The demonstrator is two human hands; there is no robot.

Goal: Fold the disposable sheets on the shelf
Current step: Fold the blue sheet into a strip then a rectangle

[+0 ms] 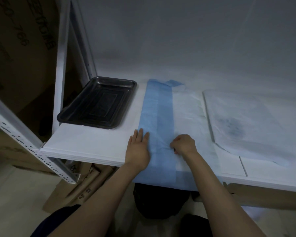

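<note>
A blue and white disposable sheet (159,108) lies on the white shelf (92,144), folded into a long strip running from the back toward the front edge, where its end hangs over. My left hand (138,147) lies flat with straight fingers on the strip's left edge. My right hand (183,144) has curled fingers and pinches the sheet at the blue strip's right edge. Another sheet (246,124), white and translucent with a faint blue patch, lies spread to the right.
A black rectangular tray (99,103) sits at the shelf's left end beside a perforated metal upright (29,142). Cardboard boxes (20,48) stand to the left, and brown paper packages (85,183) lie under the shelf. A grey wall closes the back.
</note>
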